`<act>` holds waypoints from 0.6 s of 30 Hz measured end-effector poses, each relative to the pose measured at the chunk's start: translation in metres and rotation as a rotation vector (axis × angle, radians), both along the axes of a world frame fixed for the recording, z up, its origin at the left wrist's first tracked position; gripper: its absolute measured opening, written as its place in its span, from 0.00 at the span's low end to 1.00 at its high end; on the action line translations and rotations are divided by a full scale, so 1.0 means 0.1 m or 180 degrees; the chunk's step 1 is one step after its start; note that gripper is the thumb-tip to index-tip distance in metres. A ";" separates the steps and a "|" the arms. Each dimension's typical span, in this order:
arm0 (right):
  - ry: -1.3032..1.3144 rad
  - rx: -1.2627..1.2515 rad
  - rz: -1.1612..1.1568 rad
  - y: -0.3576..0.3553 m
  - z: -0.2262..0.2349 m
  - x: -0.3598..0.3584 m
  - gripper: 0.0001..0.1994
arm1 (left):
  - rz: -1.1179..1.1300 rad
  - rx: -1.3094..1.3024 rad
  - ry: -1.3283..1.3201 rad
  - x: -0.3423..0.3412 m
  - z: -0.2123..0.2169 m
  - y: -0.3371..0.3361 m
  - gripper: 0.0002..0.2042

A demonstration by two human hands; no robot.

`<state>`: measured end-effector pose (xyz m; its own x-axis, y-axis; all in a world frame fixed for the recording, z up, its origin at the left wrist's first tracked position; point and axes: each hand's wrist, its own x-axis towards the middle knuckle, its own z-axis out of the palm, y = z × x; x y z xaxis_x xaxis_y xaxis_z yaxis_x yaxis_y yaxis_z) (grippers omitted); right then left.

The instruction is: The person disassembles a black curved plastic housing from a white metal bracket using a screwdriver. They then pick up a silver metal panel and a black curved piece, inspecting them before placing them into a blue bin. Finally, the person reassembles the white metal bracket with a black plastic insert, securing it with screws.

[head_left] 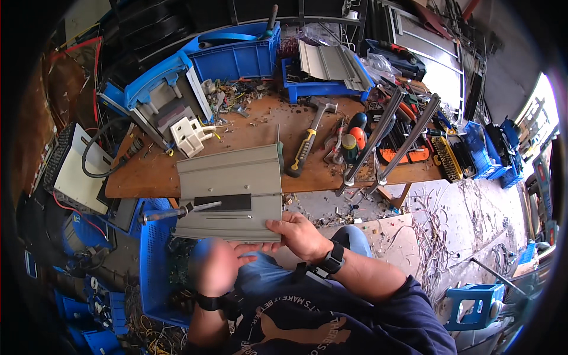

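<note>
A beige ribbed panel with a dark rectangle near its middle rests partly on the bench and juts over its near edge towards me. My right hand grips its near right corner, thumb on top and fingers beneath. Just below the near edge is my left hand, partly smeared by blur, with its visible fingers stretched out and apart towards the right hand. A slim metal tool with a flat blade lies across the panel's left side; neither hand is on it.
A hammer with a yellow-black handle lies right of the panel. Two metal tubes stick up near several hand tools. A white plastic part and blue crate are behind. A blue basket stands at lower left.
</note>
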<state>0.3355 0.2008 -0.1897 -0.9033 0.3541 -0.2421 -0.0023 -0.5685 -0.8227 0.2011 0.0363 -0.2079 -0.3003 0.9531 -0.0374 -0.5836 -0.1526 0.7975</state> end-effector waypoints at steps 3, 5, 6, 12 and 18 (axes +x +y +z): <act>-0.0096 0.0289 -0.0013 -0.04 0.03 -0.02 0.14 | 0.0351 -0.0282 -0.0270 0.02 0.04 0.10 0.36; 0.0008 0.0335 -0.0002 -0.06 0.04 -0.05 0.14 | 0.0640 -0.0384 -0.0489 0.01 0.03 0.11 0.34; 0.0021 0.0312 0.0023 -0.08 0.06 -0.06 0.14 | 0.0762 -0.0351 -0.0597 -0.04 -0.02 0.10 0.34; 0.0134 0.0294 0.0457 -0.07 0.08 -0.13 0.14 | 0.1255 0.0280 -0.1091 -0.12 0.05 0.09 0.21; 0.0046 0.0801 0.1015 -0.02 0.19 -0.25 0.22 | 0.1742 0.0572 -0.1066 -0.29 -0.11 -0.10 0.18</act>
<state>0.3105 0.1991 -0.1709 -0.9801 0.1022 -0.1702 0.1291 -0.3234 -0.9374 0.1719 0.0261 -0.2189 -0.7423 0.6666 -0.0677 -0.5961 -0.6108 0.5211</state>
